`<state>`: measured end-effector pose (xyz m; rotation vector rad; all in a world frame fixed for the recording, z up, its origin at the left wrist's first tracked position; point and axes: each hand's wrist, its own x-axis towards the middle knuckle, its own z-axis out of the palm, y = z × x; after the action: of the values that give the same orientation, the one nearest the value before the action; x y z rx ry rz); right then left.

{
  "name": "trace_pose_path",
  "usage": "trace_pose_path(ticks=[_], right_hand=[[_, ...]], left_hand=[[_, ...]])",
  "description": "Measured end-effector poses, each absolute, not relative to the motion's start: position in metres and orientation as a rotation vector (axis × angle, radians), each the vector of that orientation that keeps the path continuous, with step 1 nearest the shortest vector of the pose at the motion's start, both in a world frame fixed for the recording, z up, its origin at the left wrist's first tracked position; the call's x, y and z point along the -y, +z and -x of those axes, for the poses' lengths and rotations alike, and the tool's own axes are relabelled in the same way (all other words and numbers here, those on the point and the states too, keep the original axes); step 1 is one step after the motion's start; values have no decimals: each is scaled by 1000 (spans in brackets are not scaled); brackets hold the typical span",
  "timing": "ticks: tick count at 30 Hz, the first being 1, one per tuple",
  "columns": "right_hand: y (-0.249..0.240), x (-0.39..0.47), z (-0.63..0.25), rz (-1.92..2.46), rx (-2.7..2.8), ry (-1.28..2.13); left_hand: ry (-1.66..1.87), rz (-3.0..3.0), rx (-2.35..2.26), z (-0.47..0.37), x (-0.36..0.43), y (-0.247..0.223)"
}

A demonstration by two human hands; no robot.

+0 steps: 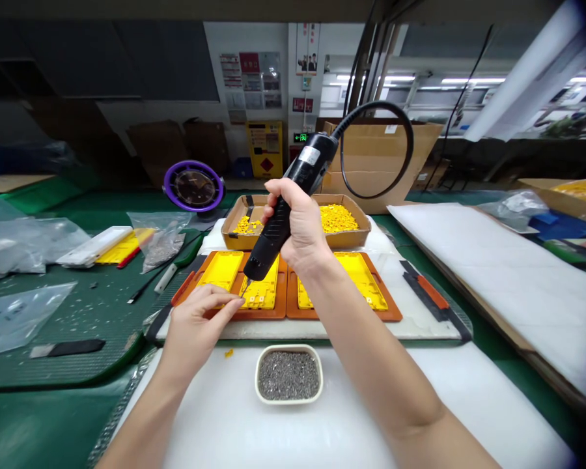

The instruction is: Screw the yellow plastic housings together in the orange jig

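My right hand (300,221) is wrapped round a black corded electric screwdriver (278,215), tilted with its bit pointing down and left. The bit meets the fingertips of my left hand (200,319), which are pinched together; whatever they hold is too small to make out. Below the bit lie yellow plastic housings (261,290) in an orange-brown tray (286,306). A second set of yellow housings (366,280) sits in the right half, partly hidden by my right forearm. Nearer me stands a white tub (320,384) full of small metal screws (288,376).
Behind the tray is a cardboard box (239,241) of small yellow parts (339,218). A purple round fan (194,187) stands at back left. Plastic bags (24,316) and a black-handled tool (73,348) lie left; a white sheet (493,273) lies right.
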<state>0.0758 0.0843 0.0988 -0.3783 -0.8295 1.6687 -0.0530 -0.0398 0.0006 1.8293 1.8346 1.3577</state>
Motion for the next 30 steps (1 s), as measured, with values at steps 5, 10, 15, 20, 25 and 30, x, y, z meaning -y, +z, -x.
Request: trace_pose_path(ticks=[5, 10, 15, 20, 25, 30], right_hand=[[98, -82, -74, 357, 851, 1694], [98, -76, -73, 348, 970, 1716], [100, -67, -74, 356, 1145, 1699], [101, -62, -74, 319, 1243, 1694], [103, -66, -77, 359, 1251, 1626], [107, -79, -112, 450, 1306, 1408]], left_hand=[[1351, -1775, -1784, 53, 39, 1], [1246, -1946, -1807, 51, 41, -1], [1159, -2216, -1825, 45, 41, -5], [1243, -2127, -1808, 43, 41, -5], [1430, -1842, -1838, 53, 43, 0], [1095, -2137, -1502, 38, 49, 0]])
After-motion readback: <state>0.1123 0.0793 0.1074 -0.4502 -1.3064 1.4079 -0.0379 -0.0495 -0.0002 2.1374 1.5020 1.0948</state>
